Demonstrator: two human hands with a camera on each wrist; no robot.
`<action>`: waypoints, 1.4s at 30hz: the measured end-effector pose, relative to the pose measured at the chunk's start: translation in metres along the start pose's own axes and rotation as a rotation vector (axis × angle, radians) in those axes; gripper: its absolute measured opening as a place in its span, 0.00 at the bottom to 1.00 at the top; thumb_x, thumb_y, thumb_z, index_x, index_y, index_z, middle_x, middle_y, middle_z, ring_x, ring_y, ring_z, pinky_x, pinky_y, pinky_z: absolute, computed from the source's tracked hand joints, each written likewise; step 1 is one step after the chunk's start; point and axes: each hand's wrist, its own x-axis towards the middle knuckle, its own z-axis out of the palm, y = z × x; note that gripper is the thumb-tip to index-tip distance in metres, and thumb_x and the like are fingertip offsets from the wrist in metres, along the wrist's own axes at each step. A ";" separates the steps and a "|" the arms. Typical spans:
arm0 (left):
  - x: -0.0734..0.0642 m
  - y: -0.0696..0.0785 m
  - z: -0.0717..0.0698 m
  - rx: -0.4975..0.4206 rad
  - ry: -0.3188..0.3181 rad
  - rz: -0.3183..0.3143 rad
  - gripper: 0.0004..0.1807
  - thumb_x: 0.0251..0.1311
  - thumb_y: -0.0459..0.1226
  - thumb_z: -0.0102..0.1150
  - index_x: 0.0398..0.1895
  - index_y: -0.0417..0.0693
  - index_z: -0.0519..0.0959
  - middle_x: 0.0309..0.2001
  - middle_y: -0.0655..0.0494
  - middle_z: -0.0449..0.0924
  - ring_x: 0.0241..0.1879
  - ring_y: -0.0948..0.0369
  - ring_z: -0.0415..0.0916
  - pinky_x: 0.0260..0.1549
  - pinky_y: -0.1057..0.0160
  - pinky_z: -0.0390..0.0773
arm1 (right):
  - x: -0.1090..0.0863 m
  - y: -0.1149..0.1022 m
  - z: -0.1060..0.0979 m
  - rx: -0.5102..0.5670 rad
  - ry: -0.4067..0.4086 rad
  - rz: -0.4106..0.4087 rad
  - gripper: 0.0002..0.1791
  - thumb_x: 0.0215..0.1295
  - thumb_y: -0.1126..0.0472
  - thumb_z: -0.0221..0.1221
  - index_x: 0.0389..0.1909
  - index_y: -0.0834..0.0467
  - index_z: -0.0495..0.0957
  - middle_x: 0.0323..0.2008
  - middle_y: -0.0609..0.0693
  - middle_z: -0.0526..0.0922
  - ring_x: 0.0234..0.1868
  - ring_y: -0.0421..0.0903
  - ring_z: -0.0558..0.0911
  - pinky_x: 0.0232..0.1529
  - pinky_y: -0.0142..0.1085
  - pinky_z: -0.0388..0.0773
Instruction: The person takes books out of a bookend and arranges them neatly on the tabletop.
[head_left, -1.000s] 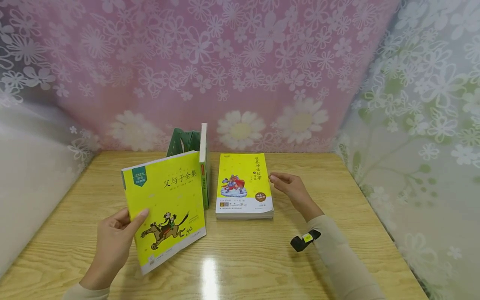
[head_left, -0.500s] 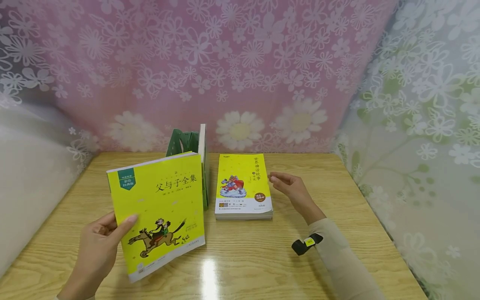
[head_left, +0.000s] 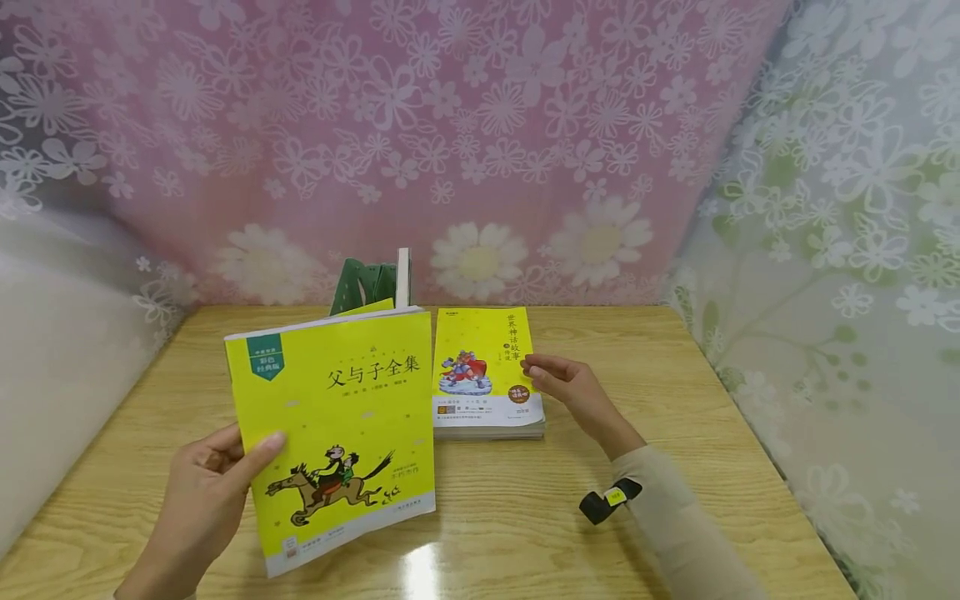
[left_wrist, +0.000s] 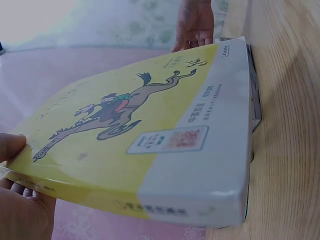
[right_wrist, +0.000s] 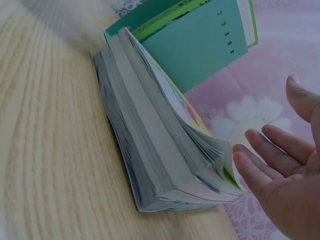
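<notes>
Your L hand (head_left: 202, 492) grips the horse-cover book (head_left: 337, 433) by its spine edge over the bench (head_left: 510, 517), thumb on front, prob. so the cover faces you. Your R hand (head_left: 581, 400), fingers loose, is at R edge of book stack (head_left: 487, 408), contact unclear, poss. to steady it.

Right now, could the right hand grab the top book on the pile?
Probably yes: the right hand is empty and at the edge of the top book, with nothing showing between its fingers and that edge. The held book, in the left hand, is off to the other side.
</notes>
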 end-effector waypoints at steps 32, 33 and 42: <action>0.023 -0.005 0.051 -0.130 -0.215 -0.024 0.16 0.68 0.27 0.49 0.56 0.41 0.78 0.46 0.52 0.85 0.44 0.54 0.83 0.40 0.57 0.84 | -0.024 -0.009 0.025 0.199 -0.270 -0.086 0.29 0.73 0.57 0.52 0.67 0.71 0.61 0.65 0.64 0.68 0.62 0.47 0.75 0.63 0.38 0.70; 0.025 -0.006 0.053 -0.136 -0.221 -0.026 0.16 0.68 0.27 0.49 0.56 0.41 0.78 0.46 0.52 0.85 0.44 0.54 0.83 0.40 0.57 0.84 | -0.024 -0.009 0.025 0.203 -0.280 -0.090 0.30 0.73 0.57 0.52 0.67 0.72 0.60 0.65 0.63 0.68 0.61 0.46 0.75 0.63 0.38 0.70; 0.042 -0.017 0.068 -0.192 -0.244 -0.087 0.15 0.69 0.31 0.51 0.56 0.45 0.77 0.46 0.54 0.85 0.45 0.56 0.83 0.42 0.56 0.83 | -0.028 -0.015 0.030 0.349 -0.422 -0.138 0.27 0.72 0.51 0.52 0.65 0.62 0.69 0.55 0.48 0.80 0.54 0.44 0.80 0.57 0.37 0.76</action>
